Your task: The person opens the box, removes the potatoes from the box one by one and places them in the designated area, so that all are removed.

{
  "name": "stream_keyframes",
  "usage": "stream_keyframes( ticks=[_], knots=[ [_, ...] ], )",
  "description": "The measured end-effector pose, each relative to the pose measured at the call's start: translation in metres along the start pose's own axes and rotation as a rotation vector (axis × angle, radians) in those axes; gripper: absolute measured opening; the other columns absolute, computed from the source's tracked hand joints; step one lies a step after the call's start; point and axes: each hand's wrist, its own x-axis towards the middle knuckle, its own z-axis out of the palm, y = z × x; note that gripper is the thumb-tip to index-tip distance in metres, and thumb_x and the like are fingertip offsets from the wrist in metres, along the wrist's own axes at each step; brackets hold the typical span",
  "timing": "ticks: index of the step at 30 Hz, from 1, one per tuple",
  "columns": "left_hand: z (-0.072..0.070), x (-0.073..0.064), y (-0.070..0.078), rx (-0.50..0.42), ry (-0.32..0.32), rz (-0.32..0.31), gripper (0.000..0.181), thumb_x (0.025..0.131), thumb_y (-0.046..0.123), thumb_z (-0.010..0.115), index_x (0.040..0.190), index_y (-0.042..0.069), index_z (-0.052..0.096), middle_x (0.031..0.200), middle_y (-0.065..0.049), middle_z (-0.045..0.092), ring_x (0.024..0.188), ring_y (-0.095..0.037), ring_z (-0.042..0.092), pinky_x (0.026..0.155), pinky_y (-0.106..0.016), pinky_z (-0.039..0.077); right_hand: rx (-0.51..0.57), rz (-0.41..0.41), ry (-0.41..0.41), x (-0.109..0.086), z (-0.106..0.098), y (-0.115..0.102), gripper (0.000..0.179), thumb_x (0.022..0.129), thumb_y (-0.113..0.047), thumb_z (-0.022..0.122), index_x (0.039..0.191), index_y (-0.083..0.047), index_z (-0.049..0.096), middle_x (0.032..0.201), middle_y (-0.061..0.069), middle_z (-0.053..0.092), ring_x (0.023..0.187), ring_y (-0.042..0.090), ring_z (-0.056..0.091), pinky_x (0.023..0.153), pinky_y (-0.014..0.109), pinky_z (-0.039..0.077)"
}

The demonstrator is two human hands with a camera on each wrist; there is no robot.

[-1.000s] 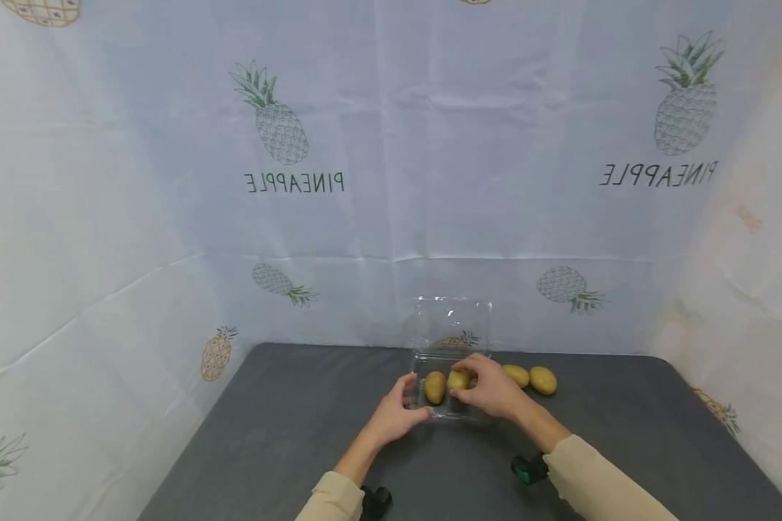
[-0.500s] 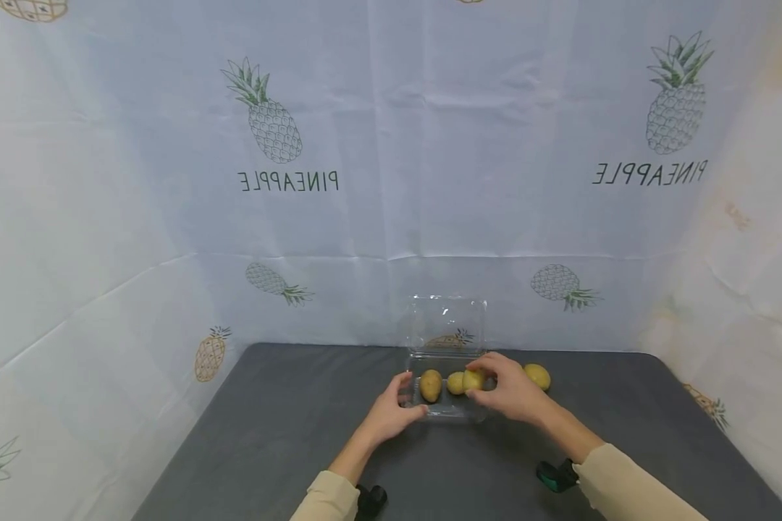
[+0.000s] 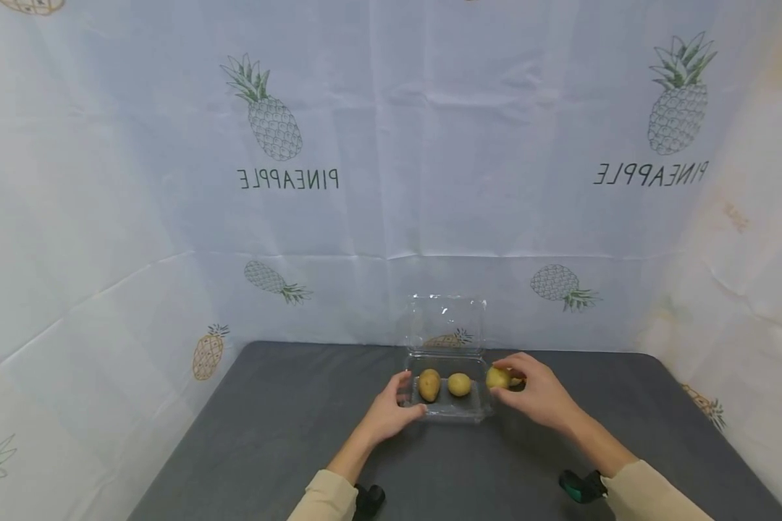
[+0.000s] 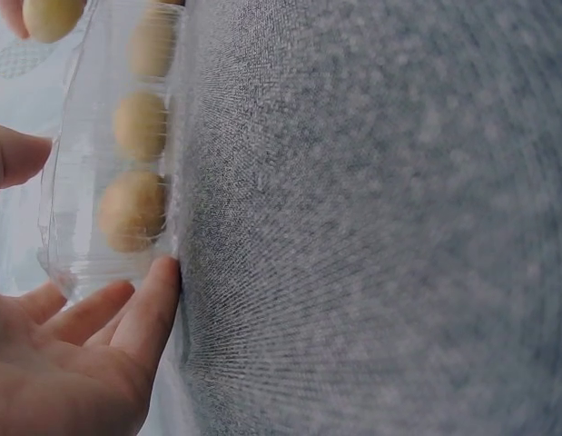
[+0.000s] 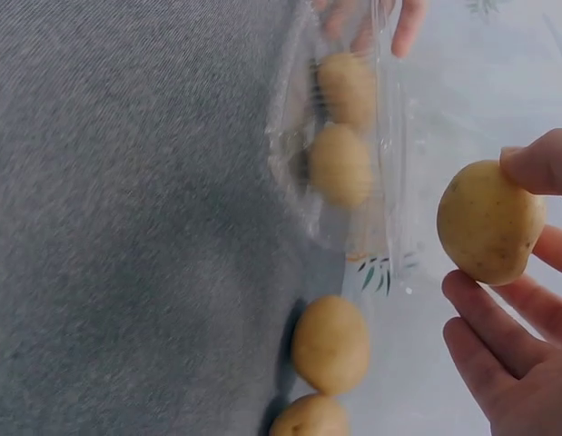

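A clear plastic clamshell box (image 3: 452,415) stands near the back of the table, its lid raised against the curtain. Inside it lie two potatoes, a browner one (image 3: 429,385) on the left and a rounder one (image 3: 459,384) beside it. My left hand (image 3: 391,414) touches the box's left end with extended fingers, the thumb near the rim. Just off the box's right end, my right hand (image 3: 539,394) pinches a third potato (image 5: 489,222) between thumb and fingertips, held above the table.
Two more potatoes, one nearer the box (image 5: 331,345) and one farther off (image 5: 310,420), lie on the grey table (image 3: 313,412) to the right of the box, mostly behind my right hand in the head view. A pineapple-print curtain (image 3: 391,145) hangs behind the table.
My right hand has moved right, from over the box to just beyond its right end, with a potato in its fingers. The left hand has kept its place at the box.
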Motion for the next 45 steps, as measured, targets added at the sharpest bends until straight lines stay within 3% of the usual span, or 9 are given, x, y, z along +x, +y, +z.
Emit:
stream_keyframes(
  ticks=[9, 15, 25, 35, 45],
  knots=[
    [0.0, 0.0, 0.003, 0.006, 0.005, -0.024, 0.08, 0.087, 0.029, 0.077, 0.154, 0.008, 0.039, 0.151, -0.021, 0.046, 0.13, -0.043, 0.053, 0.098, -0.058, 0.049, -0.002, 0.083, 0.04, -0.009, 0.0, 0.02, 0.042, 0.09, -0.024, 0.08, 0.124, -0.004, 0.068, 0.119, 0.008, 0.063, 0.103, 0.026, 0.064, 0.088, 0.052, 0.055],
    [0.001, -0.002, 0.002, -0.011, -0.002, -0.017, 0.08, 0.087, 0.028, 0.077, 0.154, 0.008, 0.038, 0.151, -0.022, 0.045, 0.13, -0.044, 0.052, 0.098, -0.06, 0.049, -0.025, 0.146, 0.037, -0.015, 0.003, 0.034, 0.045, 0.088, -0.027, 0.082, 0.125, -0.003, 0.069, 0.118, 0.01, 0.064, 0.103, 0.029, 0.065, 0.085, 0.047, 0.056],
    [0.003, -0.004, 0.003, -0.011, 0.002, -0.018, 0.079, 0.087, 0.026, 0.077, 0.153, 0.007, 0.039, 0.151, -0.023, 0.046, 0.129, -0.044, 0.053, 0.098, -0.06, 0.048, -0.046, 0.167, -0.011, -0.022, 0.013, 0.056, 0.045, 0.084, -0.023, 0.085, 0.121, -0.003, 0.07, 0.117, 0.01, 0.067, 0.102, 0.028, 0.066, 0.083, 0.042, 0.055],
    [0.003, -0.003, 0.003, -0.013, -0.001, -0.018, 0.079, 0.087, 0.027, 0.077, 0.154, 0.008, 0.039, 0.151, -0.023, 0.045, 0.13, -0.045, 0.052, 0.098, -0.062, 0.048, -0.048, 0.168, -0.036, -0.022, 0.017, 0.059, 0.043, 0.085, -0.022, 0.083, 0.121, -0.003, 0.069, 0.12, 0.013, 0.065, 0.1, 0.027, 0.068, 0.081, 0.038, 0.057],
    [0.001, -0.002, 0.002, 0.008, 0.01, -0.008, 0.08, 0.086, 0.028, 0.076, 0.154, 0.007, 0.039, 0.15, -0.023, 0.046, 0.129, -0.044, 0.053, 0.097, -0.059, 0.049, -0.022, 0.2, -0.056, -0.025, 0.007, 0.062, 0.044, 0.085, -0.025, 0.084, 0.12, -0.003, 0.069, 0.114, 0.011, 0.067, 0.096, 0.025, 0.069, 0.078, 0.036, 0.056]
  ],
)
